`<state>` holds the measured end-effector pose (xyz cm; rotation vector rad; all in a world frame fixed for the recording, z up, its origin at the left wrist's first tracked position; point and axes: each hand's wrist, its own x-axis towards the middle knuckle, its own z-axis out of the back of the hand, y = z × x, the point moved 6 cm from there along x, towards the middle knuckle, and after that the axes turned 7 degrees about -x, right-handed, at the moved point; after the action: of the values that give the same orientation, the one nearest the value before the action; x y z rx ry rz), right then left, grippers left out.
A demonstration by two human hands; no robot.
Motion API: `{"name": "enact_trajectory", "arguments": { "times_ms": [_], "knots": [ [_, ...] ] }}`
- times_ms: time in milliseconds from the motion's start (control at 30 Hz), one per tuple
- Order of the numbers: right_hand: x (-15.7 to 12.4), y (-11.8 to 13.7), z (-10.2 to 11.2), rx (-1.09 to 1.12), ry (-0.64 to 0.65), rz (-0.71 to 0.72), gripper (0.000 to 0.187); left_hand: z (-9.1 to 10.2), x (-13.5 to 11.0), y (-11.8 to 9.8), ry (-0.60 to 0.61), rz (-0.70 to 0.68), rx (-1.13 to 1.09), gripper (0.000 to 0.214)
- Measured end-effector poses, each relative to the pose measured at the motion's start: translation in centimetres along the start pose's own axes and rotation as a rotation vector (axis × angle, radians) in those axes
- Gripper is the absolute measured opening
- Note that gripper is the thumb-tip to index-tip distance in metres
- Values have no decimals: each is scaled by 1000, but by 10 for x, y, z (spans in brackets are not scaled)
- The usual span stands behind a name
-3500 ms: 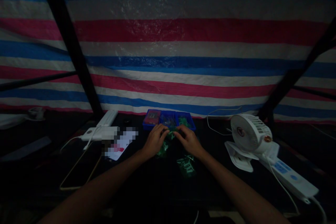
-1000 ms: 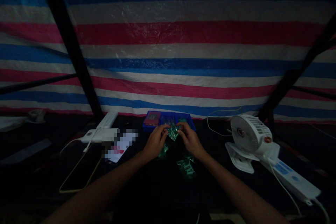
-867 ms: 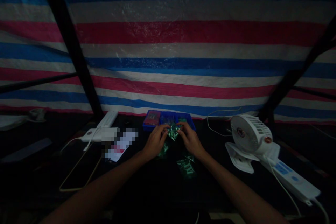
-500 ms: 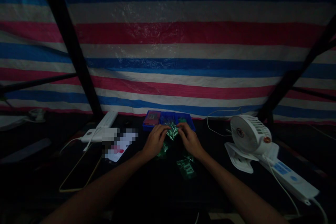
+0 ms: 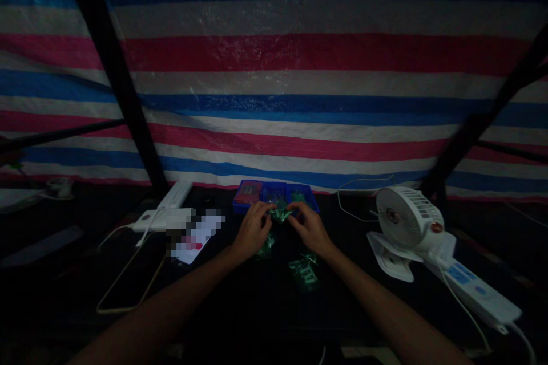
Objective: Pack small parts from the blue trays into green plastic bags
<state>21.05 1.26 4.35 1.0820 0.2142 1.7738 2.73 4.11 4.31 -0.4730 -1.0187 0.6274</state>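
My left hand (image 5: pixel 252 231) and my right hand (image 5: pixel 309 228) meet over a dark table, just in front of a row of small blue trays (image 5: pixel 276 195). Both pinch a small clear bag of green parts (image 5: pixel 280 214) between their fingertips, held a little above the table. Another bag of green parts (image 5: pixel 304 271) lies below my right wrist. A third green bag (image 5: pixel 266 245) shows beside my left hand. The light is dim and the bag's contents are hard to make out.
A white clip fan (image 5: pixel 406 228) stands at the right, with a white power strip (image 5: pixel 479 291) beside it. White devices (image 5: pixel 171 208) and a cable loop (image 5: pixel 128 279) lie at the left. A striped tarp (image 5: pixel 274 85) and black poles close the back.
The bag has been lifted from the table up between both hands, turned about, and now sits slightly lower and flatter than half a second ago. My arms have hardly shifted.
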Motion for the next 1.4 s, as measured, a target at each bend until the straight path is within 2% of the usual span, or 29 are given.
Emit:
{"name": "enact_trajectory", "arguments": {
  "times_ms": [100, 267, 567, 833, 1167, 1400],
  "knots": [
    [1, 0, 1, -7, -22, 6, 17, 1, 1, 3, -11, 26, 35, 17],
    [2, 1, 0, -4, -21, 15, 25, 0, 2, 2, 10, 41, 58, 31],
    [0, -1, 0, -8, -46, 9, 21, 1, 0, 3, -22, 40, 30, 20],
    [2, 0, 4, 12, -60, 6, 21, 1, 0, 2, -25, 8, 40, 22],
    [0, 1, -1, 16, 3, -15, 11, 1, 0, 4, -40, 21, 50, 19],
    [1, 4, -1, -9, 6, 70, 12, 1, 0, 2, -32, 5, 24, 15]
  ]
}}
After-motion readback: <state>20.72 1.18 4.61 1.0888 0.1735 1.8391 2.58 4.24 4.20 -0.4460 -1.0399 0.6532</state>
